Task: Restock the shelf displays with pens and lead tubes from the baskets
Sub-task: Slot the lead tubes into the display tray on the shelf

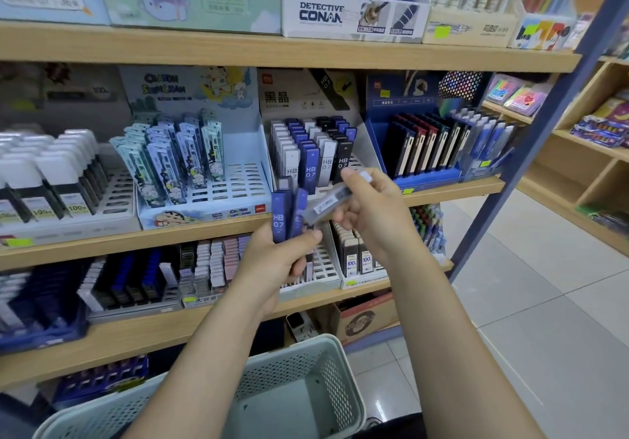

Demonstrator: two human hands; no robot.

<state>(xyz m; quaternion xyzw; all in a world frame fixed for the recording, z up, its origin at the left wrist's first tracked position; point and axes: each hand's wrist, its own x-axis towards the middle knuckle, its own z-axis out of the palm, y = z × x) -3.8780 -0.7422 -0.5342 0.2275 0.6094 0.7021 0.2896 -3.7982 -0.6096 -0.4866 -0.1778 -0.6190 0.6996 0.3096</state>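
So we're standing in front of the HB 0.7 lead display (pixel 311 152), the white tray with the black-and-white backing card on the middle shelf (pixel 238 227), and everything here is easiest to place from that tray. Our left hand (pixel 272 261) is just below its front edge, fingers curled round a couple of blue lead tubes (pixel 286 213) held upright, "HB 0.7" readable on the nearer one. Our right hand (pixel 371 207) is right in front of the tray's lower right corner, pinching a greyish, see-through lead tube (pixel 335 200) that lies tilted, its pale cap end up near the fingertips; it's a bit blurred, so the label is unreadable.

Inside the tray, rows of white, blue and black tubes stand at the back, with open slots along the front. Left of it sits a cartoon-printed display (pixel 190 152), also half full. Right of it is a dark blue display (pixel 425 145) with flat packs. Well below the tray, nearest us, is a pale green perforated basket (pixel 306 380).
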